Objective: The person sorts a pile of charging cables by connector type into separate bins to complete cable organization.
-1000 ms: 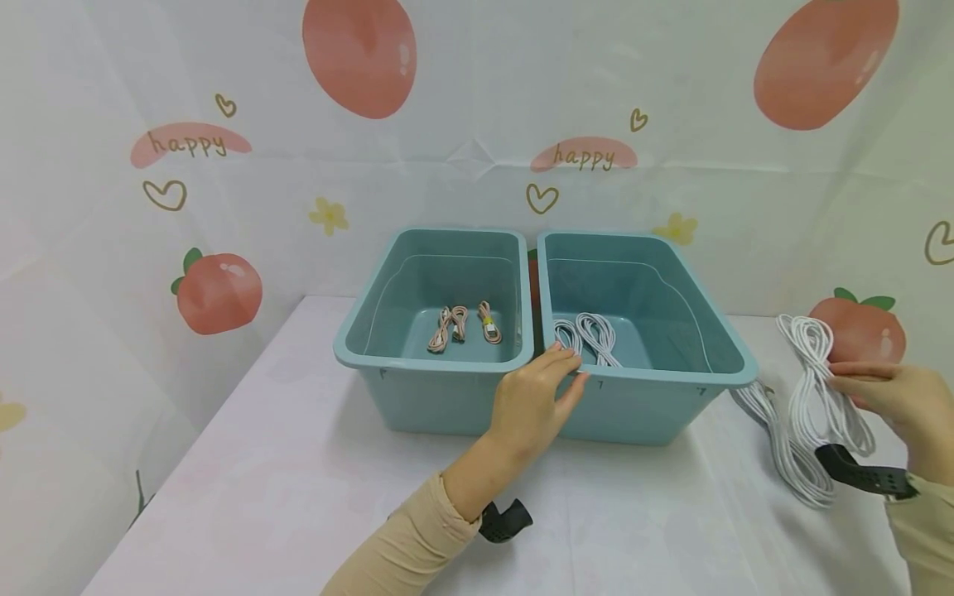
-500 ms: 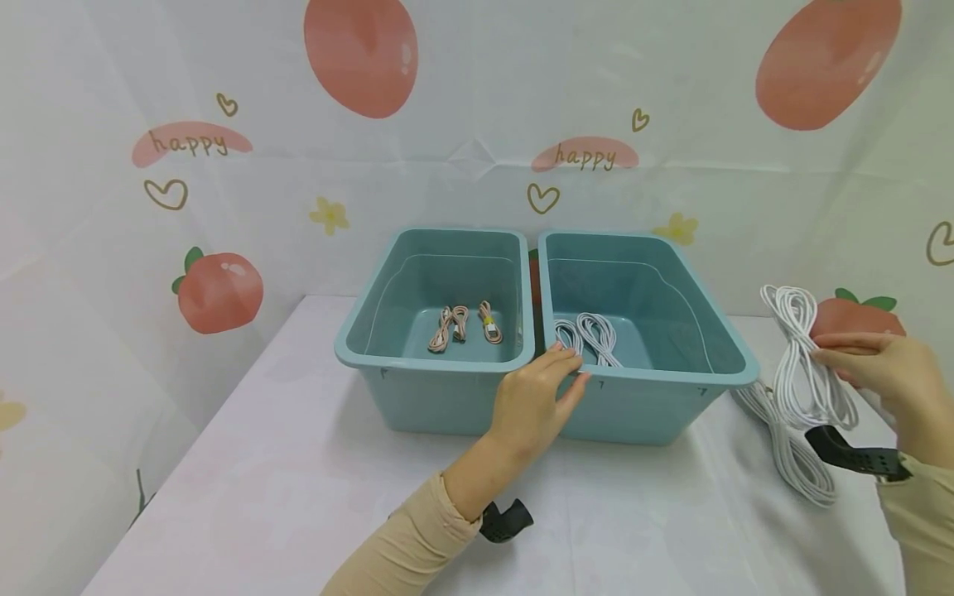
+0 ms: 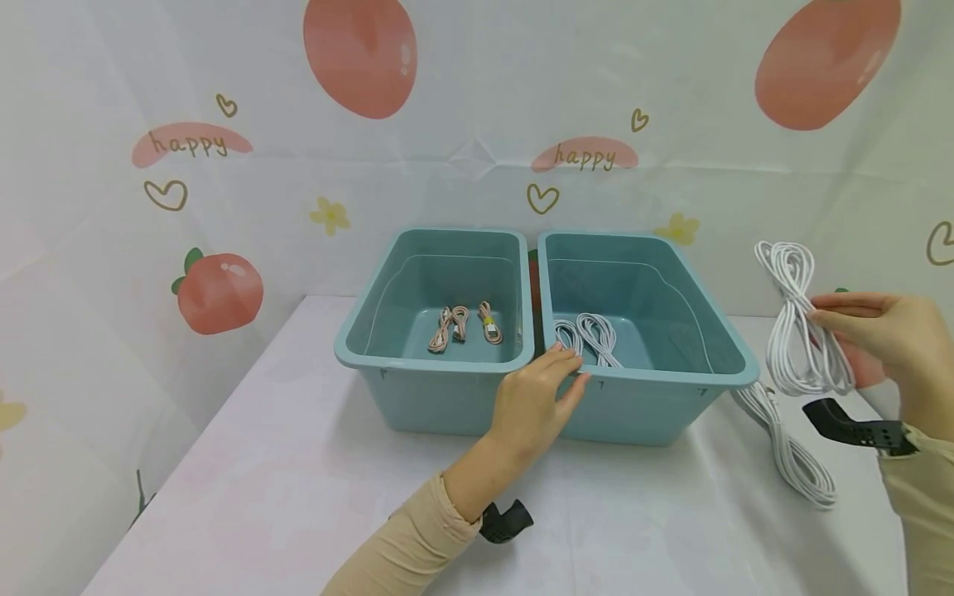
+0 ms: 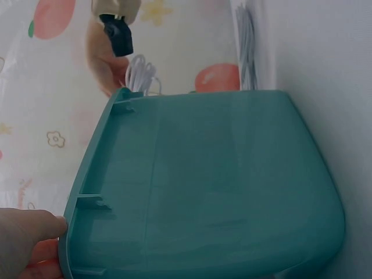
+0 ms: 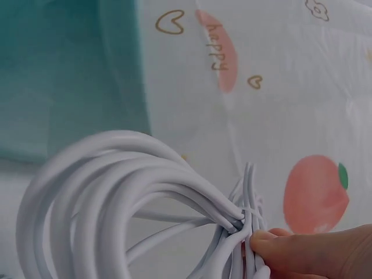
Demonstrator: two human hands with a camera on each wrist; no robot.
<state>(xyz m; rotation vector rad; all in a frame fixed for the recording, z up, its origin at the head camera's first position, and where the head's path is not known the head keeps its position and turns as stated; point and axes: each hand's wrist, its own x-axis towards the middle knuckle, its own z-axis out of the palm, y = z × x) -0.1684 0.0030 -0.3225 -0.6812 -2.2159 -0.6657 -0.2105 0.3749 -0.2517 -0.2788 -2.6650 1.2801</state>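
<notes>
My right hand [image 3: 894, 331] pinches a coiled white cable [image 3: 808, 339] at its tied middle, raised above the table to the right of the bins. In the right wrist view, the thumb [image 5: 314, 250] presses on the tied strands and big loops spread to the left. My left hand [image 3: 532, 406] grips the front rim of the right blue-green bin [image 3: 648, 377] near its left corner; the left wrist view has the thumb [image 4: 46, 225] against the outside of the rim. Inside that bin lie white cable coils [image 3: 596, 335], partly hidden by the front wall and fingers.
Another white cable coil [image 3: 801, 468] lies on the table right of the bins. The left blue-green bin [image 3: 432, 364] holds three small pinkish cable bundles [image 3: 488, 323]. A printed cloth wall [image 3: 447, 190] rises right behind both bins.
My right hand has lifted the white cable coil up and slightly left, away from the other coil on the table. The left hand stays on the bin's rim.
</notes>
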